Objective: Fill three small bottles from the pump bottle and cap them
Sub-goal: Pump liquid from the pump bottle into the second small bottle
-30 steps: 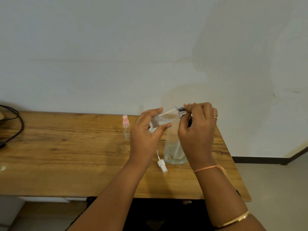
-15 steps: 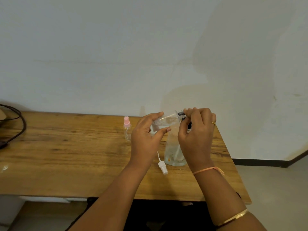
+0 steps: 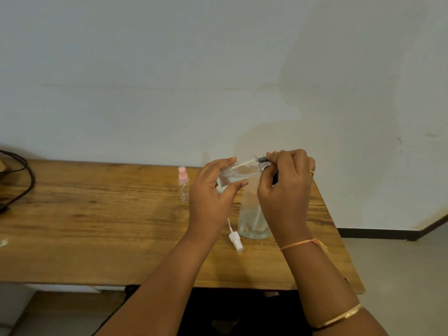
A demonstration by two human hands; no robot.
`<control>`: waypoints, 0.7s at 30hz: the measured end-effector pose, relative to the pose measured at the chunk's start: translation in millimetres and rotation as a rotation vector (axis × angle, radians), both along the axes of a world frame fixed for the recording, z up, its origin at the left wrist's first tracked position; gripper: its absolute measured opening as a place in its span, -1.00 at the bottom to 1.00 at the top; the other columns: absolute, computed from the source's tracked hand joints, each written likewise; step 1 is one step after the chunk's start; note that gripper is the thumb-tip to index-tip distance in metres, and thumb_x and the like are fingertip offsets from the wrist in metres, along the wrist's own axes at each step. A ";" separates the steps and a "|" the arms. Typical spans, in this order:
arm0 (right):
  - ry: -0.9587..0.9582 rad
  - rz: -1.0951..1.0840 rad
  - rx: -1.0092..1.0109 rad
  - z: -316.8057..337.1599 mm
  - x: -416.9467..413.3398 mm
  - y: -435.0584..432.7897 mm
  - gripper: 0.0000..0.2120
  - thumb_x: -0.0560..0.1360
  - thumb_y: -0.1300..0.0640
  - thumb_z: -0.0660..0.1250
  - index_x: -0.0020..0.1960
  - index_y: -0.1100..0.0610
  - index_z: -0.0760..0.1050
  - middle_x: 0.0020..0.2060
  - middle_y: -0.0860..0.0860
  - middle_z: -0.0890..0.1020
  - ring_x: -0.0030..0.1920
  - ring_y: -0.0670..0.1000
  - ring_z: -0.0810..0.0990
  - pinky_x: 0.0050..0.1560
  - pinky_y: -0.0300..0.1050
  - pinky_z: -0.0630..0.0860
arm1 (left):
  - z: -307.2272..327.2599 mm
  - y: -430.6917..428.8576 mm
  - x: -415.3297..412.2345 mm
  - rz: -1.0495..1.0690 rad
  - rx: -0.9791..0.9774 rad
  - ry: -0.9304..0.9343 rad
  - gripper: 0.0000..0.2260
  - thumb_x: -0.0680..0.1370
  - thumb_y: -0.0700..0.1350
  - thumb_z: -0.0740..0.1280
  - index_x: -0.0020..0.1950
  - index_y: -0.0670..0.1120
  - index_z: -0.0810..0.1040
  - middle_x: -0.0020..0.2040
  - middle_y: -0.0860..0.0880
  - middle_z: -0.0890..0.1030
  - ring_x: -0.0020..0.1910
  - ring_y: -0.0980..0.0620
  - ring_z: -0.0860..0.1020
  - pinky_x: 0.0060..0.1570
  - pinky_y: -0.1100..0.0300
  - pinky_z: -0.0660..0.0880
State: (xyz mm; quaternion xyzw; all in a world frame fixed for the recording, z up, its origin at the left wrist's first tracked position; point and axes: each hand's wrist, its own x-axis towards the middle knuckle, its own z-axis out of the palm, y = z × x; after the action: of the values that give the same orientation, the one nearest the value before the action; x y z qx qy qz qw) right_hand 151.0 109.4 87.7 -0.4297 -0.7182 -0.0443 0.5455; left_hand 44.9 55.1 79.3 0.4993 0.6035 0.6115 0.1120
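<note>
My left hand [image 3: 213,192] grips a small clear bottle [image 3: 242,170], tilted almost flat above the table, its neck pointing right. My right hand [image 3: 286,187] pinches a dark spray cap [image 3: 263,160] at that neck. Below both hands stands the big clear pump bottle [image 3: 252,214] on the wooden table [image 3: 97,229]; its top is hidden behind my right hand. A small clear bottle with a pink spray cap [image 3: 183,184] stands upright to the left of my left hand. A loose white spray cap with its tube [image 3: 234,236] lies flat near the pump bottle's base.
A black cable [image 3: 23,180] loops at the table's far left edge. The table's right edge runs close to the pump bottle, with a pale floor [image 3: 400,275] beyond. A white wall rises right behind the table.
Both hands and the tilted small bottle stay almost where they were; my right fingers have shifted slightly on the dark cap. The things on the table have not moved.
</note>
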 end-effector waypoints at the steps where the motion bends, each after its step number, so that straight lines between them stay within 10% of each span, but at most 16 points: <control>1: -0.009 -0.002 0.006 -2.4 -0.3 1.1 -0.83 0.40 0.30 0.22 -0.06 0.24 0.55 -0.17 0.14 0.52 -0.13 0.15 0.45 -0.28 0.00 0.45 | 0.5 -0.4 0.9 0.004 -0.006 0.006 -0.61 0.34 -0.17 0.52 0.14 0.01 0.55 0.04 0.14 0.57 0.03 0.24 0.52 0.05 0.63 0.26; 9: 0.011 -0.005 -0.012 -4.0 -0.2 -1.2 -0.82 0.40 0.29 0.21 -0.05 0.23 0.55 -0.16 0.13 0.51 -0.13 0.13 0.45 -0.28 -0.02 0.43 | 4.5 -3.4 6.1 0.000 -0.020 -0.021 -0.63 0.35 -0.24 0.51 0.13 -0.11 0.58 0.06 -0.03 0.60 -0.08 -0.02 0.54 0.00 0.76 0.04; 15: 0.000 -0.003 -0.041 8.4 2.6 -5.0 -0.83 0.39 0.33 0.28 -0.05 0.24 0.55 -0.14 0.13 0.53 -0.09 0.13 0.47 -0.22 -0.03 0.45 | 1.7 -1.4 3.9 -0.014 0.021 -0.048 -0.58 0.36 -0.10 0.50 0.08 0.26 0.45 0.06 0.23 0.53 0.14 0.22 0.50 0.07 0.22 0.52; 21: -0.013 -0.019 -0.033 6.2 -1.4 -2.7 -0.83 0.38 0.34 0.24 -0.07 0.24 0.54 -0.16 0.14 0.52 -0.13 0.15 0.45 -0.26 -0.08 0.38 | -1.6 0.9 2.7 -0.004 0.003 -0.032 -0.60 0.35 -0.13 0.51 0.12 0.14 0.51 0.03 0.21 0.54 0.09 0.22 0.51 0.04 0.49 0.39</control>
State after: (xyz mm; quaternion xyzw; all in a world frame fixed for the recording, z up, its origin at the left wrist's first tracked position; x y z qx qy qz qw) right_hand 149.6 106.7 93.9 -0.4451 -0.7181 -0.0403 0.5335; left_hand 47.6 56.0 77.6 0.4908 0.5997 0.6202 0.1220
